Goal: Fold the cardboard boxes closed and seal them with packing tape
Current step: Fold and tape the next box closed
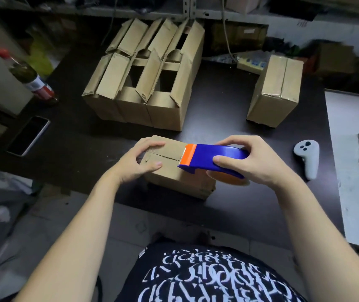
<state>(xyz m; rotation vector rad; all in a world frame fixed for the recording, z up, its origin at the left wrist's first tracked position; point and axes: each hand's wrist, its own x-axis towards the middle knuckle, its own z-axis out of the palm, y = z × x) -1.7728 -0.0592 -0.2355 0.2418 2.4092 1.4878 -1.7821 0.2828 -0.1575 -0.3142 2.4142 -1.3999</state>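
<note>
Box (170, 175) in curled left grip (138, 163), tape dispenser (209, 154) tight in right grip (254, 162), atop box's seam.

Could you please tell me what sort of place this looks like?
Probably a small packing bench or stockroom: open cardboard boxes clustered on a dark table, a tape dispenser gripped by the right hand over the near box that the left hand holds, cluttered shelving behind.
</note>
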